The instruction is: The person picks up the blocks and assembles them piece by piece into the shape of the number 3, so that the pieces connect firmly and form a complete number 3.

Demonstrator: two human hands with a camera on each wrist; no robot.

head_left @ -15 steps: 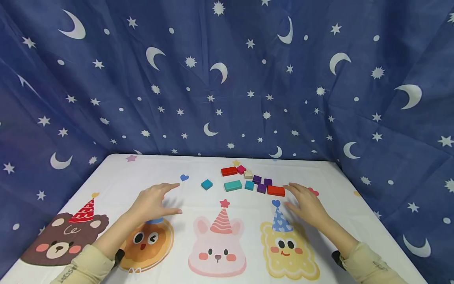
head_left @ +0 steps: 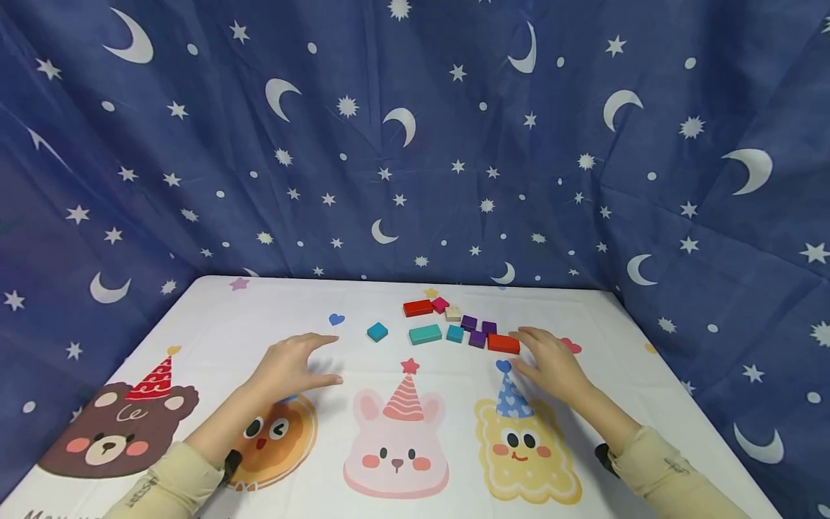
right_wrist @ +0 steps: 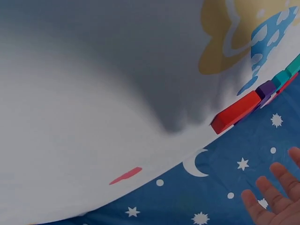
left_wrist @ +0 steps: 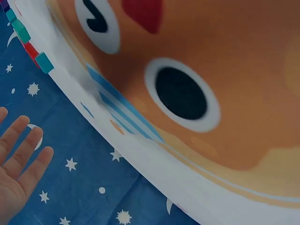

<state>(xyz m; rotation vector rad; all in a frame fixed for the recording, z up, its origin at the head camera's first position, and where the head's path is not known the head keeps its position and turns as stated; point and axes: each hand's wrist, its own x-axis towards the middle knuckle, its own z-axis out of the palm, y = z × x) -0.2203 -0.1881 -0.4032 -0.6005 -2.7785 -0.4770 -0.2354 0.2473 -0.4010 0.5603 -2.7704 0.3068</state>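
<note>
Both hands hover over the white tablecloth, holding nothing. My left hand [head_left: 288, 367] is over the left half, thumb and fingers spread apart, a short way left of a lone blue block [head_left: 377, 331]. Its straight fingers also show in the left wrist view. My right hand [head_left: 551, 360] has its fingertips close to the right end of a red block [head_left: 503, 344]; its fingers are extended in the right wrist view. Left of that red block lie several purple blocks [head_left: 477, 339], a small blue block [head_left: 455, 334] and a teal block [head_left: 425, 334].
Farther back lie another red block [head_left: 418, 308], a pink block [head_left: 440, 305] and a cream block [head_left: 452, 313]. The tablecloth [head_left: 285, 303] carries printed cartoon animals along its front. A blue curtain [head_left: 454, 231] with moons and stars hangs behind the table.
Both hands have moved slightly inward, the left to the right and the right to the left. The blocks stay in place; the whole view has shifted a little.
</note>
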